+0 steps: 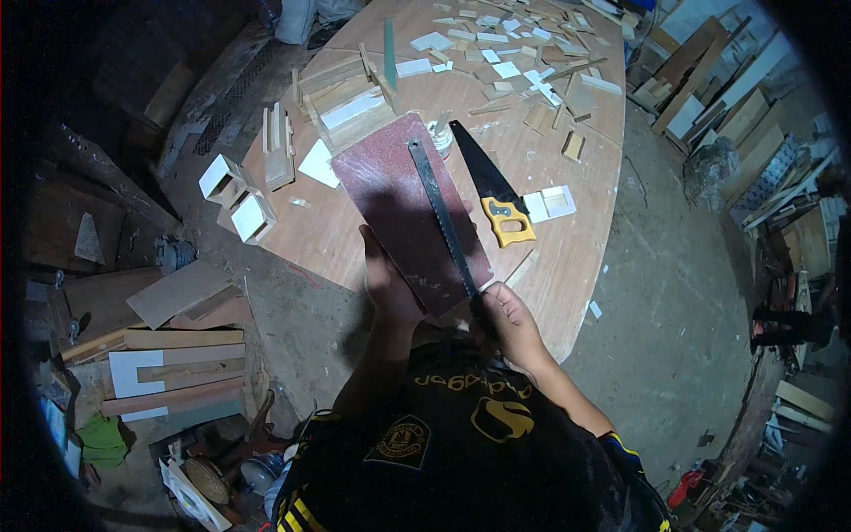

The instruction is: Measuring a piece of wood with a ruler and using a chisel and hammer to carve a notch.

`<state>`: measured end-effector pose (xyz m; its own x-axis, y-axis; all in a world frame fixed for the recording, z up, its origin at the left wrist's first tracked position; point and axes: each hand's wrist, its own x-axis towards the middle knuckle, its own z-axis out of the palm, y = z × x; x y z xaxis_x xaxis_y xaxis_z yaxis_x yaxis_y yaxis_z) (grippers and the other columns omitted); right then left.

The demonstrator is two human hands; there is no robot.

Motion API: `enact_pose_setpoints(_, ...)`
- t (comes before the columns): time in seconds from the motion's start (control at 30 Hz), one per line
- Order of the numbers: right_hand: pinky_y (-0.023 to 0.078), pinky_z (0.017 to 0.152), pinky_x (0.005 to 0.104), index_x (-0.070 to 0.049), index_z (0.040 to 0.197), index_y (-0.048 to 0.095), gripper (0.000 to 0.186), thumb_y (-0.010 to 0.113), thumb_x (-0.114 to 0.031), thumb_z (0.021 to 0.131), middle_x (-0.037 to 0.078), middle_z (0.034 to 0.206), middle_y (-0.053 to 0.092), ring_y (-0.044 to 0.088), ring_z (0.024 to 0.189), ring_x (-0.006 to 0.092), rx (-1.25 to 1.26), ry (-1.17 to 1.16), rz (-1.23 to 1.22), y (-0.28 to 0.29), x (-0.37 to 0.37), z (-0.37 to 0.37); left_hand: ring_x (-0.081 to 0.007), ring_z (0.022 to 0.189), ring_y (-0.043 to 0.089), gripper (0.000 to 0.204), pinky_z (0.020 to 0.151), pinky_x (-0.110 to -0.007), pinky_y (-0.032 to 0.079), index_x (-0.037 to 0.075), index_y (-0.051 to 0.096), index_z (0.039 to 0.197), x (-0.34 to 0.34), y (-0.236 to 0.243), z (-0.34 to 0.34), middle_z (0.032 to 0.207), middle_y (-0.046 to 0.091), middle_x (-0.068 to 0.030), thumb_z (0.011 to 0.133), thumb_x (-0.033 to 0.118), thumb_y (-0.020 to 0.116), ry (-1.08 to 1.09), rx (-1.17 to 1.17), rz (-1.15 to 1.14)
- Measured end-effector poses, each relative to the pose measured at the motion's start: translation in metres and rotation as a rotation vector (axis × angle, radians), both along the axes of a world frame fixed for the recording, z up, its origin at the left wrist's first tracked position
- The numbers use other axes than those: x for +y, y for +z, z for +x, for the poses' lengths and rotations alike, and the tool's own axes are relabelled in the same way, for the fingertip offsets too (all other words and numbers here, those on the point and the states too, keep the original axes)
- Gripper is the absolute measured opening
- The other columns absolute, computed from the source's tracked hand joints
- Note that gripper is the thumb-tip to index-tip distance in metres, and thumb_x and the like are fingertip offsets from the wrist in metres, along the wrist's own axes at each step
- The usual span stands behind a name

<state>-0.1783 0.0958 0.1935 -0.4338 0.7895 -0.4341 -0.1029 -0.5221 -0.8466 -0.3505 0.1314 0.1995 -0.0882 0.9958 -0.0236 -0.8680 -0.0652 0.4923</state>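
My left hand [390, 288] supports a reddish-brown rectangular sheet [377, 191], which looks like sandpaper, above the table's near edge. Its thumb lies along the left edge, and most of its fingers are hidden underneath. In my right hand [507, 321], closed around its lower end, is a narrow dark metal blade [441, 213] with a hole near its far tip. The blade lies slantwise over the sheet; whether they touch I cannot tell. To the right, a handsaw [496, 186] with a black blade and yellow handle rests on the table.
An open wooden box frame [350, 102] stands on the wooden table [558, 257], beyond the sheet. Many wood and white offcuts [523, 66] cover the far end. Small white-faced boxes [239, 199] sit at the left edge. Stacked boards [177, 363] lie on the floor at left.
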Motion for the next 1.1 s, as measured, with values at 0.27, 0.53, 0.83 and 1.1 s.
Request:
enact_pose_setpoints(0.27,0.037,0.057,0.0196,-0.01,0.095,0.05,0.017,0.043,-0.024,0.1,-0.003,0.08,0.052,0.045,0.066,0.0046,0.094,-0.044,-0.081,-0.024,-0.009,0.004,-0.0353,0.108,0.056,0.081,0.092,-0.046,0.047,-0.004,0.039,0.133,-0.009,0.006,0.006,0.125,0.051,-0.0273,0.092,0.064,0.021,-0.052,-0.102,-0.01)
enact_pose_setpoints(0.53,0.042,0.066,0.0225,-0.004,0.108,0.052,0.024,0.046,-0.025,0.099,0.0,0.087,0.053,0.048,0.078,0.007,-0.072,0.093,-0.106,-0.077,-0.013,0.03,-0.0279,0.105,0.059,0.066,0.088,-0.041,0.049,-0.002,0.046,0.128,-0.014,-0.055,0.009,0.119,0.057,-0.02,0.098,0.053,0.024,0.106,0.136,-0.397)
enact_pose_setpoints(0.83,0.029,0.037,0.0239,-0.014,0.092,0.05,0.019,0.046,-0.031,0.098,0.0,0.066,0.048,0.041,0.046,0.009,0.045,-0.258,-0.273,-0.1,-0.007,0.102,-0.0197,0.06,0.059,0.052,0.054,-0.038,0.053,0.008,0.057,0.108,-0.013,-0.239,0.068,0.072,0.06,-0.0044,0.095,0.054,0.037,0.073,-0.031,-0.82)
enact_pose_setpoints(1.1,0.027,0.034,0.0216,-0.012,0.085,0.048,0.024,0.044,-0.031,0.099,-0.001,0.057,0.046,0.037,0.038,0.0072,-0.243,-0.255,-0.126,-0.132,0.006,0.17,-0.0198,0.052,0.057,0.042,0.047,-0.042,0.049,0.006,0.057,0.095,-0.002,-0.269,0.094,0.067,0.059,-0.0068,0.097,0.044,0.039,-0.005,0.345,-0.762)
